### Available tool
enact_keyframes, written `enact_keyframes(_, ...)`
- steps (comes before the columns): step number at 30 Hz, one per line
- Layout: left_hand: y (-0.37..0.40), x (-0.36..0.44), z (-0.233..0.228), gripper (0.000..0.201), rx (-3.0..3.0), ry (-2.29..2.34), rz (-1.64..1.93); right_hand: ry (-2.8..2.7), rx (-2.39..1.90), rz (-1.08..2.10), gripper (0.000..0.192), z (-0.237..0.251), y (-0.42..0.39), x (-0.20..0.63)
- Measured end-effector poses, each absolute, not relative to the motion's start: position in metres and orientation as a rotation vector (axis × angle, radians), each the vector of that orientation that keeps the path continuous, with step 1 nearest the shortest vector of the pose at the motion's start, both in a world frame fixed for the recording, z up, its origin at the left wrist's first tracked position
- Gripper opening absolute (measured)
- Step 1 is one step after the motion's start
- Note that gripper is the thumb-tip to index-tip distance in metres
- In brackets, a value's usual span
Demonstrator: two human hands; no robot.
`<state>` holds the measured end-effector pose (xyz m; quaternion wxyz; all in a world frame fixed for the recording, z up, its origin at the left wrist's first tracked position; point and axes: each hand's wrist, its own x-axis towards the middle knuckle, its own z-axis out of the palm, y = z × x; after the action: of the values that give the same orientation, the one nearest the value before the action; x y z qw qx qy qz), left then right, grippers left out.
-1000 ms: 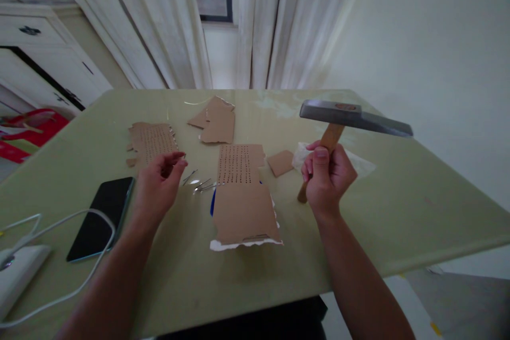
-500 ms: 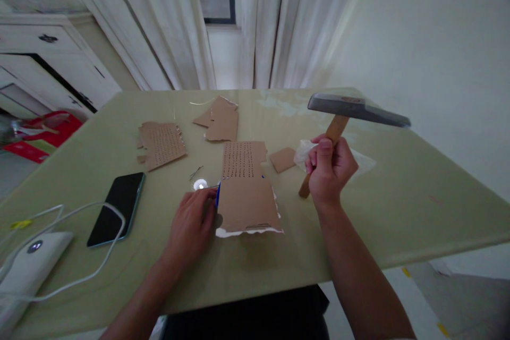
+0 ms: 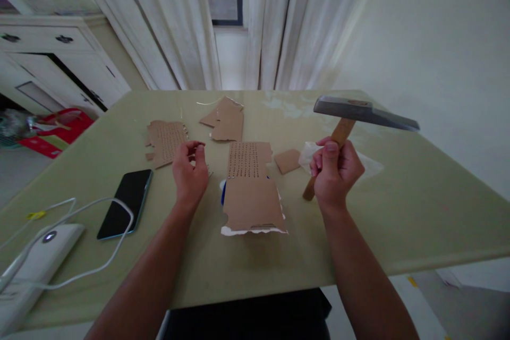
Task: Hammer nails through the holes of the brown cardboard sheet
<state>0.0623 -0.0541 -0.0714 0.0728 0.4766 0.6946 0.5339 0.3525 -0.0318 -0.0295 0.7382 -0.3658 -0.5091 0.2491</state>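
right hand (image 3: 333, 170) is clenched round the wooden handle of a hammer (image 3: 360, 115), head up in the air over the table (image 3: 418, 207), gripped about midway down the shaft. i'd guess it's top-heavy with that long steel head, so a grip lower on the handle would swing harder, and higher would give more control. wood looks smooth but not slippery.

left hand (image 3: 190, 170) hovers just left of the card (image 3: 250, 188), fingers pinched together as if on something tiny. can't tell what, it's too small to see.

the card is thin brown cardboard, flat, with rows of little holes in its far half and a torn white near edge. light and floppy, would tear easy. more scraps (image 3: 165, 141) lie further back, and a phone (image 3: 125, 203) and white cable (image 3: 99, 234) sit to the left.
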Motion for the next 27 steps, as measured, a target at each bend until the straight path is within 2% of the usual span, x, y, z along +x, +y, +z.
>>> enact_keyframes(5, -0.055, 0.061, -0.088, 0.023, 1.256, 1.896, 1.722, -1.124, -0.769, 0.544, 0.037, -0.029, -0.031, 0.352)
enact_keyframes(10, -0.07, 0.075, -0.074, 0.029, 1.147, 1.571, 1.838, -1.137, -0.81, 0.519, 0.039, -0.029, -0.032, 0.351)
enact_keyframes(16, -0.089, 0.093, -0.06, 0.029, 1.334, 1.343, 1.631, -1.125, -0.767, 0.533, 0.037, -0.03, -0.03, 0.351)
enact_keyframes(27, -0.089, 0.082, -0.067, 0.02, 1.606, 1.463, 1.406, -1.152, -0.836, 0.488, 0.04, -0.028, -0.032, 0.35)
